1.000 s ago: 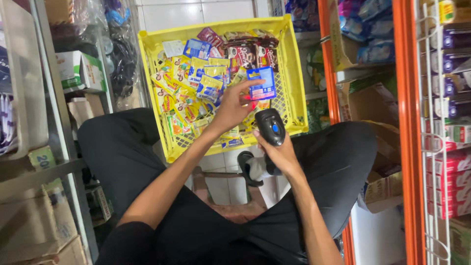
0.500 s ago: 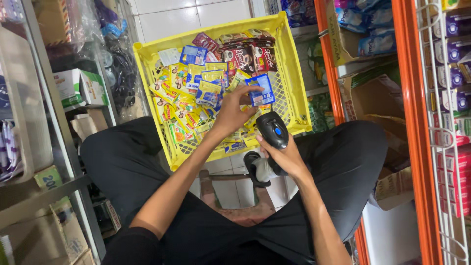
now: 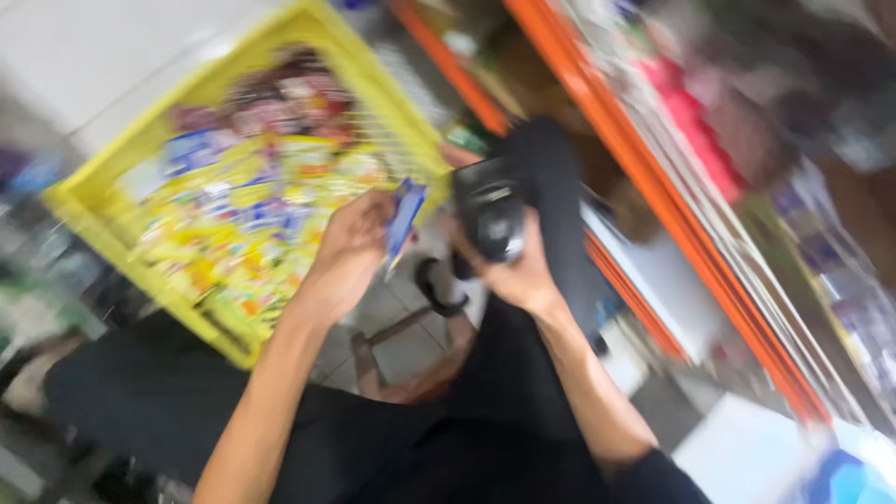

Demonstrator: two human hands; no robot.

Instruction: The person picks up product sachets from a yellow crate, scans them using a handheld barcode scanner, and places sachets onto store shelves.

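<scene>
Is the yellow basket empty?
No, the yellow basket is full of small colourful packets, and the left hand holds a blue packet beside it.

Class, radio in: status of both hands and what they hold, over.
Left hand grips small blue packet. Right hand holds black handheld scanner. Yellow plastic crate of packets beside them. Picture blurred.

yellow crate [image 3: 84, 210] left; orange shelving [image 3: 653, 177] right

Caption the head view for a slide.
Left hand holds a small blue packet beside a black handheld scanner in the right hand.
</scene>
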